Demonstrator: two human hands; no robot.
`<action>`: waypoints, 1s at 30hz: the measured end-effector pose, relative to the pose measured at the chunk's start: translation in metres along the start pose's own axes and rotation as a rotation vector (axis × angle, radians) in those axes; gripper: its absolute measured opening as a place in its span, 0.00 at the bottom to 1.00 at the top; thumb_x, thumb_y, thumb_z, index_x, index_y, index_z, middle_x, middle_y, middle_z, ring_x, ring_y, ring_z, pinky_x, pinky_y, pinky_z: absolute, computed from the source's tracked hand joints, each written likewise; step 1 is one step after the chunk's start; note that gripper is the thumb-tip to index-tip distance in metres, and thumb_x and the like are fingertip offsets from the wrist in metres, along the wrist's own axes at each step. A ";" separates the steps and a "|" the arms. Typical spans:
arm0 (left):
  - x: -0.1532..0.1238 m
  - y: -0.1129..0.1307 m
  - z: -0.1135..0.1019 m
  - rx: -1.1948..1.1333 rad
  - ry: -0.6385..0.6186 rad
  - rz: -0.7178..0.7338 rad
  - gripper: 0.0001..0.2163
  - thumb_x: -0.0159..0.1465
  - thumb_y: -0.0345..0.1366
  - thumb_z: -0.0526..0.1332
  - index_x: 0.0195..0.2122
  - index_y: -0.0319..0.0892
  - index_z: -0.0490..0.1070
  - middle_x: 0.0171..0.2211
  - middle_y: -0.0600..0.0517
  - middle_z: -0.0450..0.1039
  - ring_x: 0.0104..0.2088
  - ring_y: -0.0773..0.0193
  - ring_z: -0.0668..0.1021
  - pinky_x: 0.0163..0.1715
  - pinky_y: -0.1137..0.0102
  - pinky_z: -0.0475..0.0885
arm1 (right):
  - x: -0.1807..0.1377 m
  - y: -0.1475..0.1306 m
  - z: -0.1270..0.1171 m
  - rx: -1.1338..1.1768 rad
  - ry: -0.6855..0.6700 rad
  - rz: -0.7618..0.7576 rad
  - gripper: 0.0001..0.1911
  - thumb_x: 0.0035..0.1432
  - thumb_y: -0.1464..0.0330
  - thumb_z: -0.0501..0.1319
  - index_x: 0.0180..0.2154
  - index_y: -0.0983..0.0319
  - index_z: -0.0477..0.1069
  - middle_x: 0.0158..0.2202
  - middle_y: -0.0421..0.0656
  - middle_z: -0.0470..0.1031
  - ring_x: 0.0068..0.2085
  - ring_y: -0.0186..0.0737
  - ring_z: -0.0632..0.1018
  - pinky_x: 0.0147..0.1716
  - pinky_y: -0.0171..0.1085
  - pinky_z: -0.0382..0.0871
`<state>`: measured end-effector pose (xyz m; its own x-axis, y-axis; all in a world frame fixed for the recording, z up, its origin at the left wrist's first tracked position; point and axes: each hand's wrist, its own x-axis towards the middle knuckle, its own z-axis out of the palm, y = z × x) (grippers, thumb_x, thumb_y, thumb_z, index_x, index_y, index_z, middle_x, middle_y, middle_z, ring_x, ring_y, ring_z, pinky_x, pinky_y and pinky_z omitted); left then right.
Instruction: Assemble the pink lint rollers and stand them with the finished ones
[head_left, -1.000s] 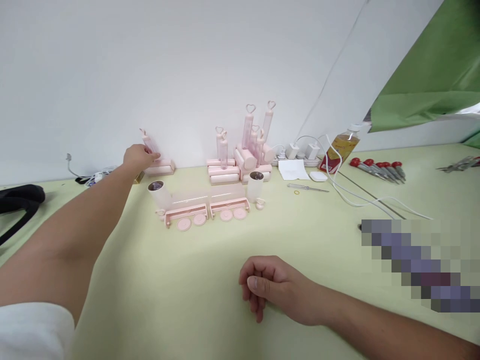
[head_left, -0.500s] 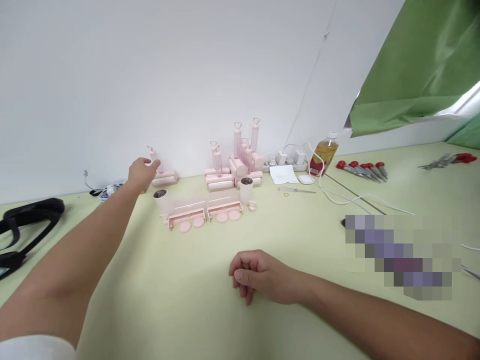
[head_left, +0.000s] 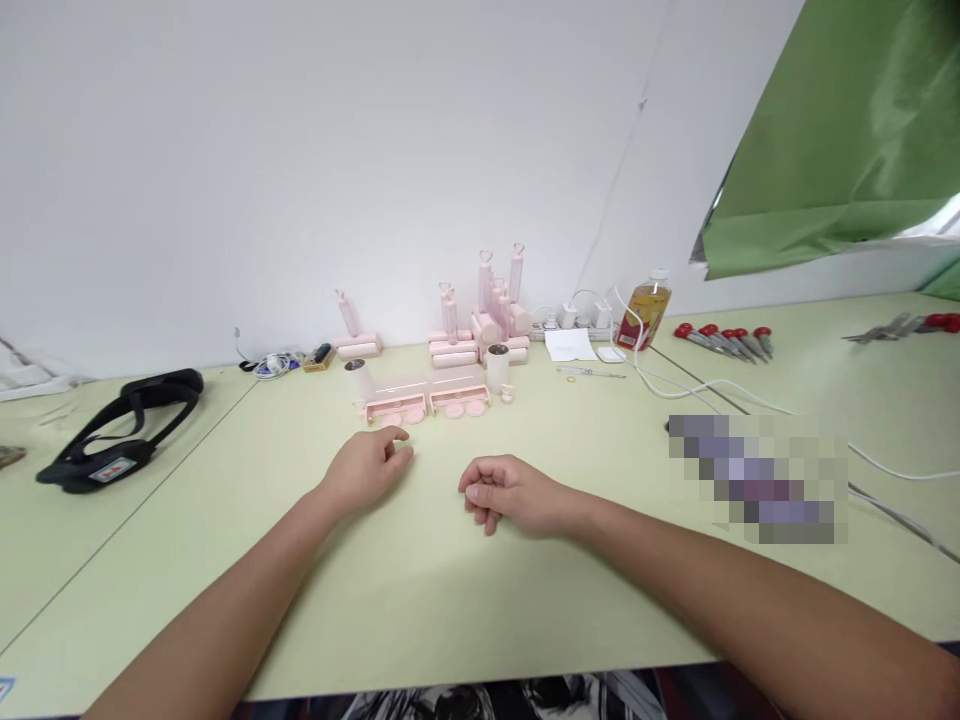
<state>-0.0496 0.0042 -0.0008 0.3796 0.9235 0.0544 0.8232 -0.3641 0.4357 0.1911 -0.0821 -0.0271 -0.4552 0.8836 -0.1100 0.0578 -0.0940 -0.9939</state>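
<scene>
My left hand (head_left: 367, 467) rests over the pale green table, thumb and fingers apart, holding nothing I can see. Close by on its right, my right hand (head_left: 510, 495) is loosely closed with curled fingers and shows nothing in them. Beyond the hands lie two pink open trays (head_left: 397, 408) with pink discs (head_left: 475, 408) in front of them. White cylinders (head_left: 498, 370) with dark tops stand at both ends of this row. Behind, to the left, a slim clear tube with a pink looped cap (head_left: 348, 314) leans above a pink case (head_left: 358, 346).
Several capped tubes (head_left: 486, 284) and stacked pink cases (head_left: 454, 348) stand by the wall. Rightward are a power strip (head_left: 577, 334), white paper (head_left: 570, 345), a drink bottle (head_left: 645, 310), red-handled tools (head_left: 724, 340) and a blurred-out object (head_left: 750, 480). A black head strap (head_left: 124, 430) lies left.
My left hand has left the looped-cap tube at the back left and come back toward me, near my right hand. The right hand keeps its curled pose. The view has shifted.
</scene>
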 end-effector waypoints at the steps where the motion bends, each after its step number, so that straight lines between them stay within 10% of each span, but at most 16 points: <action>1: 0.003 -0.005 -0.003 -0.004 0.015 0.002 0.16 0.59 0.49 0.55 0.44 0.52 0.72 0.28 0.51 0.75 0.29 0.56 0.77 0.29 0.64 0.67 | 0.000 0.000 -0.001 -0.014 0.000 -0.006 0.15 0.58 0.59 0.62 0.38 0.64 0.68 0.31 0.41 0.70 0.30 0.33 0.74 0.29 0.36 0.72; 14: 0.015 -0.024 -0.003 -0.079 -0.006 0.049 0.17 0.60 0.48 0.54 0.40 0.43 0.75 0.27 0.53 0.74 0.29 0.61 0.74 0.30 0.70 0.65 | 0.004 -0.001 -0.007 -0.234 0.237 -0.071 0.08 0.57 0.62 0.59 0.34 0.61 0.69 0.26 0.38 0.67 0.28 0.35 0.71 0.24 0.33 0.66; 20: 0.014 -0.022 -0.001 -0.002 -0.066 0.069 0.16 0.61 0.47 0.54 0.42 0.45 0.74 0.28 0.54 0.75 0.30 0.61 0.75 0.28 0.70 0.63 | 0.034 -0.025 -0.066 -0.781 0.775 -0.266 0.11 0.59 0.64 0.52 0.34 0.62 0.70 0.28 0.40 0.72 0.29 0.37 0.72 0.29 0.35 0.64; 30: 0.012 -0.026 -0.001 -0.014 -0.087 0.092 0.16 0.62 0.47 0.54 0.44 0.46 0.73 0.29 0.54 0.74 0.30 0.62 0.75 0.28 0.71 0.63 | 0.075 -0.072 -0.124 -1.082 0.895 -0.246 0.14 0.54 0.65 0.58 0.41 0.62 0.73 0.37 0.47 0.71 0.36 0.43 0.71 0.33 0.37 0.59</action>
<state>-0.0664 0.0250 -0.0105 0.4890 0.8721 0.0173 0.7772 -0.4446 0.4452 0.2633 0.0476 0.0374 0.1288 0.8515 0.5083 0.8852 0.1324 -0.4461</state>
